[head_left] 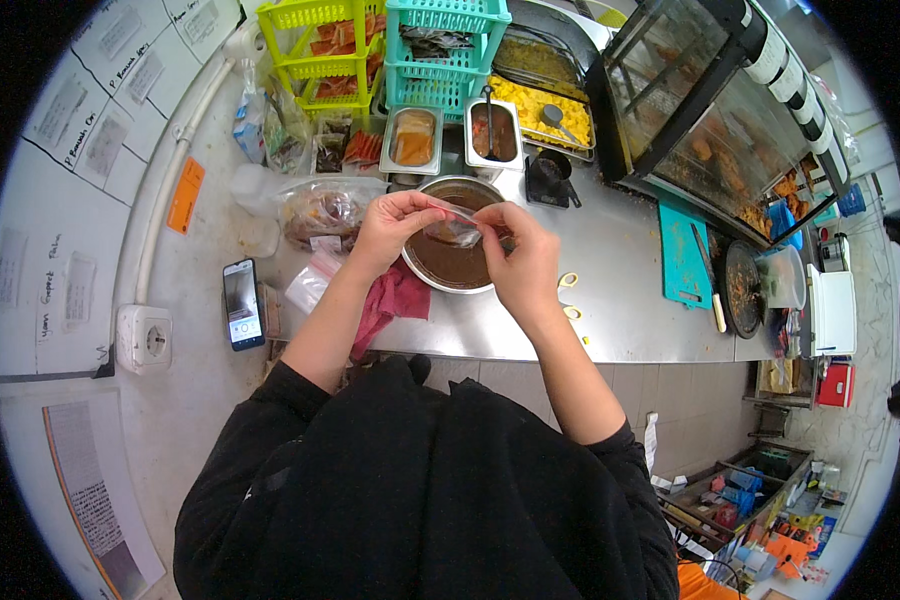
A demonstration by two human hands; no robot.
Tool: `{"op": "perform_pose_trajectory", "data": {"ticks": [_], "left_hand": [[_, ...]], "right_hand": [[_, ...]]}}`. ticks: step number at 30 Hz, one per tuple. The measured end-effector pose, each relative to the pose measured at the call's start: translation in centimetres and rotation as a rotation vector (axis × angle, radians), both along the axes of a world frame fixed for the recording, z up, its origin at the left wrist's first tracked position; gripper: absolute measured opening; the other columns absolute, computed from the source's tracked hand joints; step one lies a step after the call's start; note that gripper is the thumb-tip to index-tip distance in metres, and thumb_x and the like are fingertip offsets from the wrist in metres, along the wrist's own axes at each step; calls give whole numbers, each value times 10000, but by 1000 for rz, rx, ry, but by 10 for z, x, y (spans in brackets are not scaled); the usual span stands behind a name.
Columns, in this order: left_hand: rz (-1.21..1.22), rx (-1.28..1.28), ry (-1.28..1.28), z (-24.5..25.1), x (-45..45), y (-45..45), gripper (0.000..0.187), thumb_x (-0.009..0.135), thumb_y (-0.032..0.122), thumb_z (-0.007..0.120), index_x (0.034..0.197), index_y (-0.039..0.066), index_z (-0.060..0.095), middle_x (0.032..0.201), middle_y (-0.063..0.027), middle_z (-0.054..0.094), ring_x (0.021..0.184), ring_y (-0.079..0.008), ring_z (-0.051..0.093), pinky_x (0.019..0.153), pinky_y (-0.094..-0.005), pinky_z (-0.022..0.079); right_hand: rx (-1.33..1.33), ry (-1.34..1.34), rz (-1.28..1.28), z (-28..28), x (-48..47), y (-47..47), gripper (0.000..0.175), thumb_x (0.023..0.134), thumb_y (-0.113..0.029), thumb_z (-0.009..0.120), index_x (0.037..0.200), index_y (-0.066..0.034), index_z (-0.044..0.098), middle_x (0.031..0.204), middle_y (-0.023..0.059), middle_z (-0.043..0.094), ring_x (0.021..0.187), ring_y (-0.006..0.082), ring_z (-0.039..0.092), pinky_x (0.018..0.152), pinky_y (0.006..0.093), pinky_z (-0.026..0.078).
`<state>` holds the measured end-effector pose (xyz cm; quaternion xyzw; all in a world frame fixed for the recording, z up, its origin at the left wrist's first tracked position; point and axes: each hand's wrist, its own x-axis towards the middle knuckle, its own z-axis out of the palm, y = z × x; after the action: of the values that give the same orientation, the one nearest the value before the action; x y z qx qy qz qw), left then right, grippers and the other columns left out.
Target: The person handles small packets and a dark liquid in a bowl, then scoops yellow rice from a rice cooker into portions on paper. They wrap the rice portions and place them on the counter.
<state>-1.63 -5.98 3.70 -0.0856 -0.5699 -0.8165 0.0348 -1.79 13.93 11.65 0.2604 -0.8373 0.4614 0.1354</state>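
Note:
My left hand (397,229) and my right hand (521,255) pinch the top edge of a small clear zip bag (459,231) with a red strip along its seal. Some dark content seems to show in the bag, but I cannot tell it from what lies behind. Beneath it stands a round metal bowl (414,270) of brown sauce (450,259). A red cloth (397,304) lies against the bowl's near left side. Left of the cloth is a stack of empty-looking clear zip bags (315,279).
Behind the bowl are metal containers (412,139) (493,131), a tray of yellow food (544,105) and stacked green (322,67) and turquoise baskets (446,75). Yellow-handled scissors (568,292) lie right of my right hand. Further right are a glass display case (712,120), turquoise cutting board (682,255) and knife (709,277).

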Motion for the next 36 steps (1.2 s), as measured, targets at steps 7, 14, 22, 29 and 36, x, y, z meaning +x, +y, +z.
{"op": "perform_pose_trajectory", "data": {"ticks": [7, 14, 22, 29, 36], "left_hand": [[41, 15, 44, 4, 4, 7, 71, 944, 52, 677, 989, 2, 697, 976, -83, 744, 903, -123, 691, 840, -264, 537], [69, 85, 28, 4, 4, 18, 96, 954, 64, 677, 1019, -8, 681, 968, -69, 728, 878, -114, 680, 813, -251, 544], [57, 31, 56, 4, 8, 20, 92, 952, 57, 677, 1022, -3, 668, 968, -57, 718, 894, -96, 666, 829, -226, 524], [2, 2, 32, 6, 16, 17, 96, 948, 54, 678, 1018, -8, 657, 956, -37, 704, 869, -80, 658, 810, -217, 523], [146, -58, 51, -6, 28, 10, 83, 952, 62, 672, 998, -5, 658, 939, -29, 693, 849, -78, 645, 790, -217, 517]], "right_hand": [[-124, -128, -17, -1, 4, -3, 126, 796, -5, 707, 921, 10, 696, 754, 106, 666, 649, 171, 634, 630, 303, 507], [-151, -167, -57, -6, 2, -1, 66, 791, -35, 722, 811, 23, 698, 715, 93, 655, 610, 143, 587, 602, 281, 484], [-172, -297, -17, -10, 2, -6, 94, 802, -77, 730, 778, 3, 686, 667, 43, 631, 599, 97, 547, 579, 260, 457], [-229, -376, 55, -20, 2, -11, 100, 818, -76, 717, 799, 7, 666, 661, 31, 609, 600, 87, 527, 574, 258, 447], [-127, -392, 102, -26, 8, -13, 102, 821, -67, 706, 785, 6, 645, 674, 33, 608, 615, 92, 540, 586, 263, 455]]}}
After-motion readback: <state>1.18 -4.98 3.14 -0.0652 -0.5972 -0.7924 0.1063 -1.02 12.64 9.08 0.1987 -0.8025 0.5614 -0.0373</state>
